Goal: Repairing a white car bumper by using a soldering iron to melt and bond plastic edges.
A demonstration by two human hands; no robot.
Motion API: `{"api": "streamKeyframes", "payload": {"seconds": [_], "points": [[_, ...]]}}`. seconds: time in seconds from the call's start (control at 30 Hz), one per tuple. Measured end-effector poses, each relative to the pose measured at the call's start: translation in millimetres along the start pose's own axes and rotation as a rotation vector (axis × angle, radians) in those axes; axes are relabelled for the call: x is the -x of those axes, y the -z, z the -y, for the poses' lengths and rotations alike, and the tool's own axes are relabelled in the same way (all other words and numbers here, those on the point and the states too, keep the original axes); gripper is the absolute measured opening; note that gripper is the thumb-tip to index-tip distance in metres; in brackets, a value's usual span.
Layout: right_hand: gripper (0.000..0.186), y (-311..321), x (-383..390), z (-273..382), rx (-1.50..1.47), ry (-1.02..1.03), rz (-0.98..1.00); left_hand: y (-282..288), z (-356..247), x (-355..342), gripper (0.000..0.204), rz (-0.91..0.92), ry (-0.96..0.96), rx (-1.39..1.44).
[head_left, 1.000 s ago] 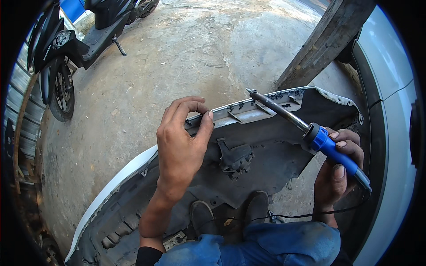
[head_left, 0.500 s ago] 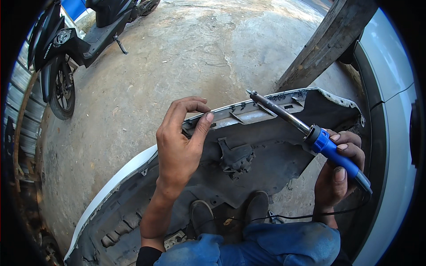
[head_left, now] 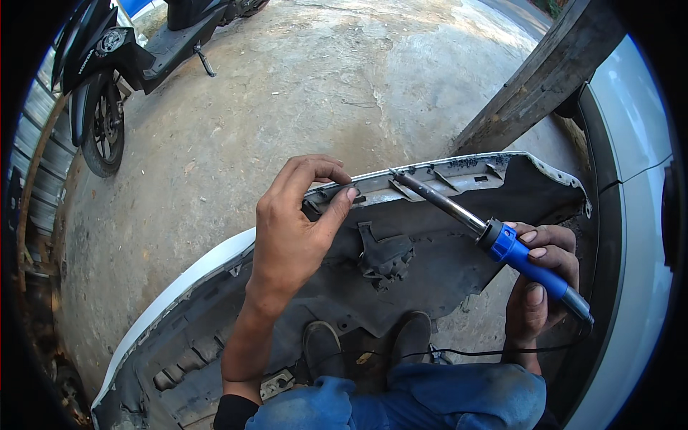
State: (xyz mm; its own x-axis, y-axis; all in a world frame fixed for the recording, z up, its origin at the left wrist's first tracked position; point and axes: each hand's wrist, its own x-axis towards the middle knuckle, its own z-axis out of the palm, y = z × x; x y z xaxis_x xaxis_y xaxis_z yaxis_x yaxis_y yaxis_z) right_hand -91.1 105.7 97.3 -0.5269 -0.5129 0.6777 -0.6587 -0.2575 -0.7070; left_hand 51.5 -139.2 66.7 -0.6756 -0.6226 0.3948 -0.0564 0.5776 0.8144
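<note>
Pinching the bumper panel beyond the shoes with the left hand, apparently steadying it, and gripping the soldering iron by its handle in the right hand, presumably avoiding heat.

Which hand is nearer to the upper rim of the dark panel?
Left. The left hand touches the upper rim; the right hand is away from it, lower right, holding the blue soldering iron.
</note>
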Motion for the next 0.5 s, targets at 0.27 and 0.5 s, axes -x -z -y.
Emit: {"api": "streamKeyframes", "payload": {"seconds": [0.27,0.5], "points": [[0.036,2,-1,1,0.011,0.01,0.005,-6,-17,2,0.013,-0.09,-0.063,-0.211],[0.032,-1,0,2,-0.043,0.007,0.01,-8,-33,0,0.009,-0.077,0.018,-0.307]]}}
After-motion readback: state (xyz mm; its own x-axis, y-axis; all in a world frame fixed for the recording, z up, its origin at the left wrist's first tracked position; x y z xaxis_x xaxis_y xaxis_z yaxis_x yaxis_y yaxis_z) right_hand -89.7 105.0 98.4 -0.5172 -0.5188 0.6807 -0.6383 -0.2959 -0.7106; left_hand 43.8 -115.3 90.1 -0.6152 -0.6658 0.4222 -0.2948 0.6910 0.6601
